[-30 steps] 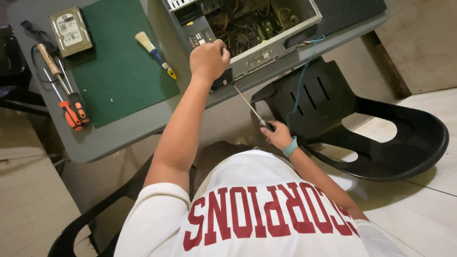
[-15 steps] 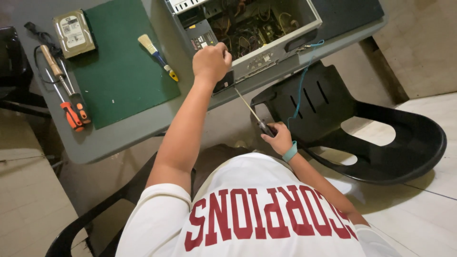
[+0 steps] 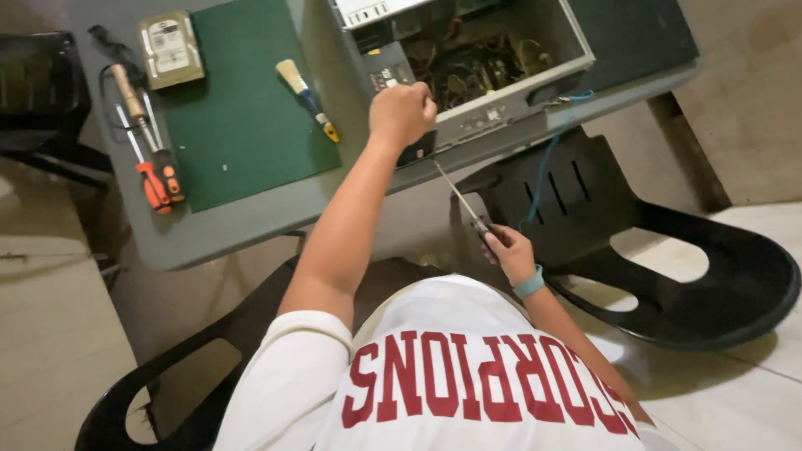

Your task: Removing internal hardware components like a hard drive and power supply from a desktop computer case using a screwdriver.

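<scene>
Little has changed since a moment ago: both hands keep their places and only the view has drifted slightly. Closed into a fist, the left hand [image 3: 402, 113] rests on the front edge of the open computer case [image 3: 476, 75], knuckles up; what it grips, if anything, cannot be told. Lower down, below the table edge, the right hand [image 3: 510, 253] is wrapped around the dark handle of a long screwdriver [image 3: 462, 198], whose thin shaft slants up toward the front panel of the case, near the left fist. A teal band sits on the right wrist.

The case lies on a grey table [image 3: 225, 230] with its side off, tangled wires showing inside. A blue cable [image 3: 543, 167] hangs from it over the table edge. Left of the case lies a green mat [image 3: 242, 108] with a small brush [image 3: 307, 98] on it and a hard drive [image 3: 170, 48] at its corner. Beside the mat lie orange-handled screwdrivers [image 3: 154, 179]. A black plastic chair [image 3: 668, 276] stands at right.
</scene>
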